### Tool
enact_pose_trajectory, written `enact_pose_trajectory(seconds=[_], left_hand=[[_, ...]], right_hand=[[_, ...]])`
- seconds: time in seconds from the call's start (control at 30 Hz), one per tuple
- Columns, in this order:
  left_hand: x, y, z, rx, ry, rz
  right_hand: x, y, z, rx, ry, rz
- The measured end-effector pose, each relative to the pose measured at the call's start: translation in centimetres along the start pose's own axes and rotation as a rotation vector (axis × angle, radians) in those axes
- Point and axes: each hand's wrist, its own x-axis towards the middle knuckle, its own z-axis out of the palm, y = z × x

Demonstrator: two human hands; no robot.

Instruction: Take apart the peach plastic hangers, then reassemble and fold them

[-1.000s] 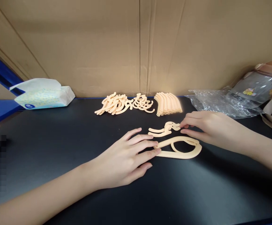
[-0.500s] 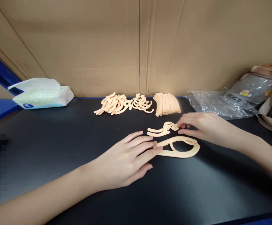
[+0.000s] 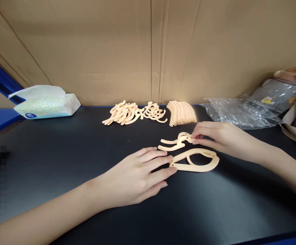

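Observation:
My right hand (image 3: 211, 136) pinches the end of a cream plastic hanger arm (image 3: 172, 147), a wavy strip with a small hole. A second, similar hanger arm (image 3: 169, 141) lies just behind it, partly covered. Nearer to me, long curved cream strips (image 3: 201, 167) form a loop on the table, with a thin curved piece (image 3: 188, 159) inside. My left hand (image 3: 137, 177) lies flat with its fingers spread. Its fingertips touch the loop's left end, where small holes show.
On the black table (image 3: 61, 163), a heap of wavy pieces (image 3: 122, 113), a pile of small hooks (image 3: 154, 111) and a row of curved strips (image 3: 182, 113) stand at the back. A tissue pack (image 3: 46, 103) is left; clear plastic wrap (image 3: 237, 114) and a bottle (image 3: 272, 97) are right.
The nearer hanger arm has shifted slightly left and towards me in my right hand, apart from the one behind. The loop's left ends have spread a little under my left fingertips.

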Motion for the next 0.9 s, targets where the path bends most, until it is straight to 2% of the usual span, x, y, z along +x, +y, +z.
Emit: enact_pose_trajectory(seconds=[0.17,0.37,0.47,0.57,0.67,0.8,0.9], left_hand=[[0.1,0.1,0.2,0.004,-0.053,-0.034],[0.0,0.1,0.1,0.026,-0.114,-0.088],[0.1,0.3,-0.2,0.077,-0.082,-0.047],[0.1,0.7,-0.3,0.208,0.101,0.030],[0.2,0.9,-0.3,0.309,0.230,-0.002],[0.5,0.8,-0.3,0.292,0.173,-0.050],[0.5,0.6,-0.1,0.264,0.153,-0.031]], right_hand=[[-0.2,-1.2,-0.1,0.070,0.148,-0.008],[-0.1,-3.2,0.3,0.319,0.240,0.109],[0.0,-4.0,0.4,0.537,0.216,0.227],[0.2,-4.6,0.6,0.723,0.155,0.301],[0.3,-5.5,1.1,0.870,0.061,0.316],[0.1,-6.5,1.8,1.002,-0.019,0.316],[-0.1,-6.7,2.0,0.898,-0.009,0.239]])
